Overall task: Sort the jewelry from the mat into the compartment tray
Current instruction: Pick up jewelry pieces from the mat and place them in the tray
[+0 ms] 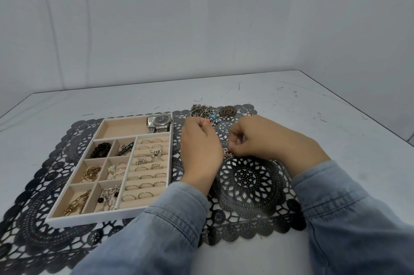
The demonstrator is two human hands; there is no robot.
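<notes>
- Compartment tray [94, 218]: a white-rimmed tray with a beige lining, standing on black lace. It is the landmark for every place below.
- Mat [251, 203]: the black lace mat just right of the tray, kept next to it so that each piece has little way to travel.
- Small ornate piece [227, 153]: the task's item in hand. It lies low over the mat, right of the tray and level with its ring rows [145, 176].
- Right hand [257, 140]: right of the tray, with thumb and curled fingers closed on the small ornate piece. A pinch appears to suit so small a thing.
- Left hand [199, 149]: between the tray and the piece, seen from the back with its fingers curled under. Whether they grip anything cannot be told. It probably steadies or untangles the piece.
- Pile of chains [201, 110] and round brooch [227, 111]: unsorted, on the mat beyond the tray's far right corner.
- Watch [160, 121]: in the tray's long far compartment, at its right end.
- Judgement: most compartments already hold like with like, so the sorting is well advanced.
</notes>
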